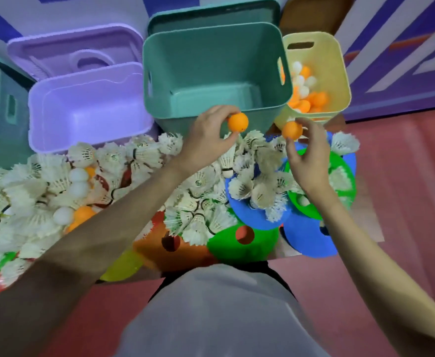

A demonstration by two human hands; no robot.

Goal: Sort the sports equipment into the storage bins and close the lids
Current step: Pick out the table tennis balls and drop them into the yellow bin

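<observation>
Grey shirt [219, 313] fills the bottom centre of the frame. At left, shuttlecocks [44, 191] heap below the lilac bin [87, 109]. Mid-frame, the left hand [208, 137] pinches an orange ball [237, 122] against the green bin [211, 73] (its inside bare). Right of it, the right hand [305, 155] pinches another orange ball [292, 130] below the yellow bin [340, 73], which holds balls.

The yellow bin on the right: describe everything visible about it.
The yellow bin is a pale, plastic-looking tub with rounded corners and a slot handle cut high in its far wall. It stands upright and open, no lid on it, right beside the green bin. Orange and white balls partly fill it. The right hand holds an orange ball just in front of its near rim.
</observation>
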